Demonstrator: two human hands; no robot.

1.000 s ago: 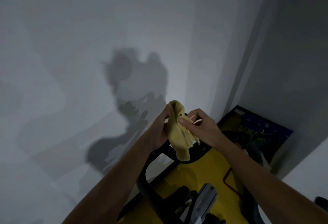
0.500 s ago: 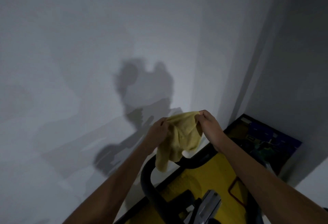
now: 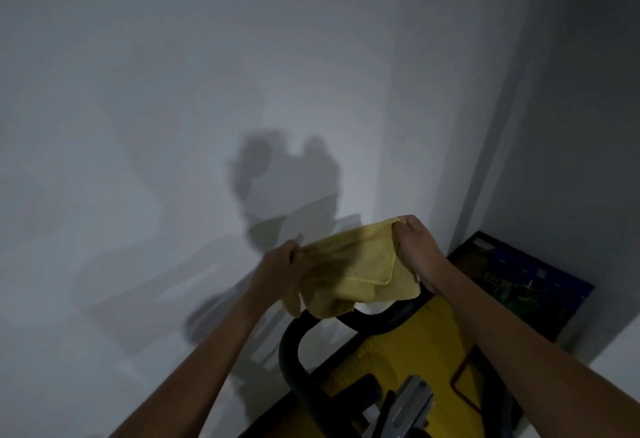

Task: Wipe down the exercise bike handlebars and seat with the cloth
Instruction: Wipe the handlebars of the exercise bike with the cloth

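Against dim grey walls (image 3: 173,91), a soft yellow cloth (image 3: 349,271) is being pinched by left hand (image 3: 280,269) and right hand (image 3: 415,250) fingers above the black curved handlebar (image 3: 294,344) at lower centre; it is best kept taut.

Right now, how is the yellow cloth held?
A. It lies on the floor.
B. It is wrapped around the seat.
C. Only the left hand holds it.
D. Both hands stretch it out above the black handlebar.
D: the left hand and right hand each grip one end of the yellow cloth, spread above the black handlebar.

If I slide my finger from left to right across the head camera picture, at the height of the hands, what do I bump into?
White wall → left hand → yellow cloth → right hand → dark framed picture on the floor.
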